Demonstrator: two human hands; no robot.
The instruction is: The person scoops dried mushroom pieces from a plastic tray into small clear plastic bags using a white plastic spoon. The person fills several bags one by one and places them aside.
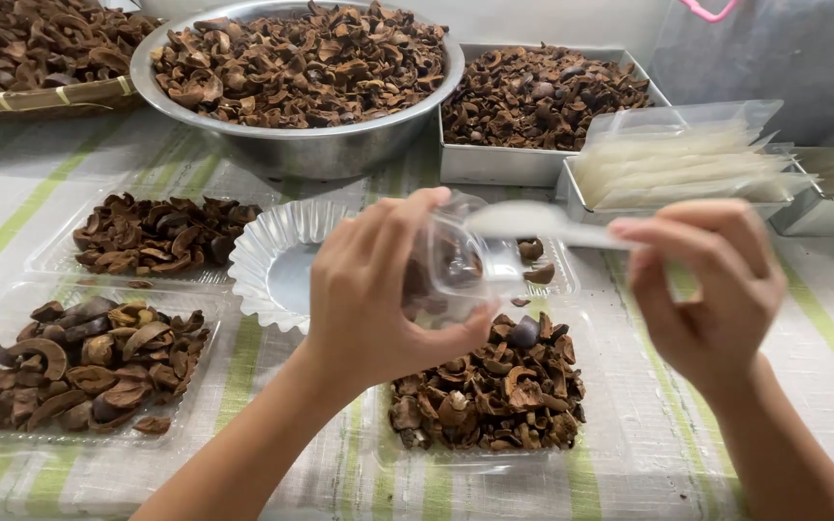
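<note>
Left hand [378,289] grips a clear cup [460,262] tilted above the tray [600,425] of brown shells [489,386]; right hand [707,280] pinches a white spoon [542,224] at the cup's mouth

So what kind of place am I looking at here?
Probably a small food-packing table: a steel bowl heaped with dried brown pieces, clear plastic trays holding portions, and a tin of clear bags.
</note>
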